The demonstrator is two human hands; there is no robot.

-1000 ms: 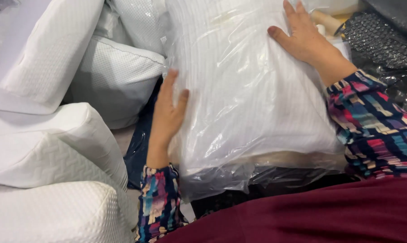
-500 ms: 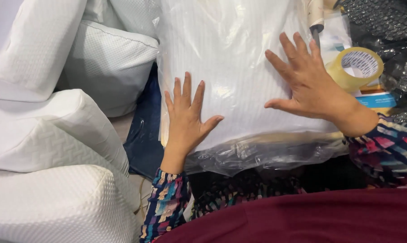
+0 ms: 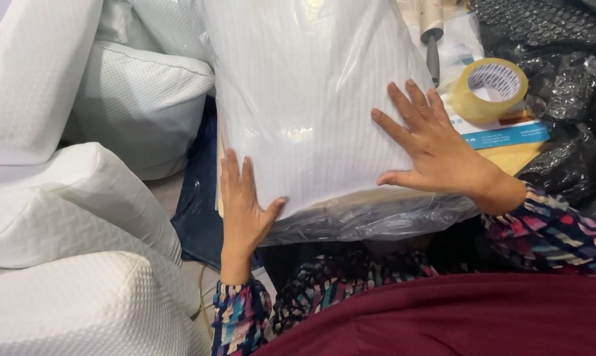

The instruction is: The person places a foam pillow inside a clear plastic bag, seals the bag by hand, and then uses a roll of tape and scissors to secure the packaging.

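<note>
1. Nearest the camera lies a dark red cloth (image 3: 456, 316) over the person's lap, with patterned sleeves (image 3: 238, 320) in blue, pink and black at both wrists.
2. The left hand (image 3: 242, 207) lies flat with the fingers straight and together, thumb spread to the side; it grips nothing. Its palm presses on the lower left corner of the bagged pillow (image 3: 311, 112), and the fingers run up along the pillow's left edge.
3. The right hand (image 3: 433, 148) is also flat and open, fingers fanned, pressing down on the lower right part of the pillow; it holds nothing.
4. The pillow is white with a fine ribbed weave and sits inside a clear plastic bag (image 3: 370, 217), whose loose, empty end bunches up just below both hands. It lies in the middle of the view, straight ahead of the person, and runs off the top edge.
5. To the left, white textured pillows (image 3: 74, 217) are stacked up, without plastic, near the bagged one.
6. Right of the right hand sits a roll of clear packing tape (image 3: 492, 89) on a printed sheet (image 3: 502, 132).
7. Further off, a grey-handled tool (image 3: 432, 49) lies beside the pillow's upper right edge.
8. Black bubble wrap (image 3: 562, 59) fills the far right corner.
</note>
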